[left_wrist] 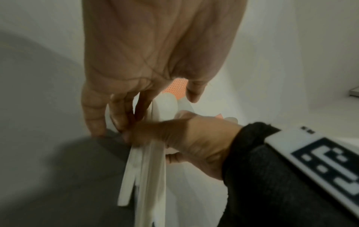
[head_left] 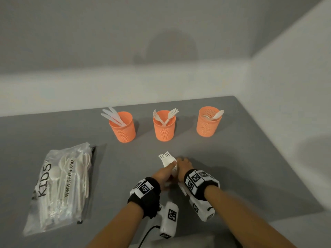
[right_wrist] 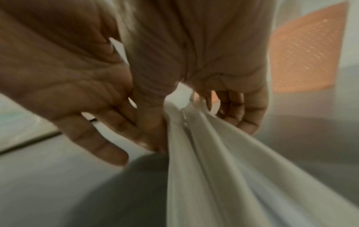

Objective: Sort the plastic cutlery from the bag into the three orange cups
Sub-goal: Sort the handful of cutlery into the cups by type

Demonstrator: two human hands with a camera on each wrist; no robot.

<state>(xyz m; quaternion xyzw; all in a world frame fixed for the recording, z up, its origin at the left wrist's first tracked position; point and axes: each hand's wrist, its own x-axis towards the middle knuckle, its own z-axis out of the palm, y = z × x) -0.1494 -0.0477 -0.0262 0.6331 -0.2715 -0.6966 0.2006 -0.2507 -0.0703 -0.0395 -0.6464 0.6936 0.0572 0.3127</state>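
Left of the fork cup (head_left: 164,128) knives (three) fill a cup (head_left: 122,128); spoons right (head_left: 207,122). Both hands (head_left: 163,173) (head_left: 184,165) clutch cutlery (head_left: 165,158) over grey table (head_left: 250,167).

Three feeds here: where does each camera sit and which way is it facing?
Head: looks forward and down at three orange mesh cups, clear plastic bag; both forearms show.
Left wrist: looks along left hand at white plastic cutlery bundle; right hand enters.
Right wrist: looks along right hand; left hand shows.
Shared: both wrist views show the bundle and an orange cup.
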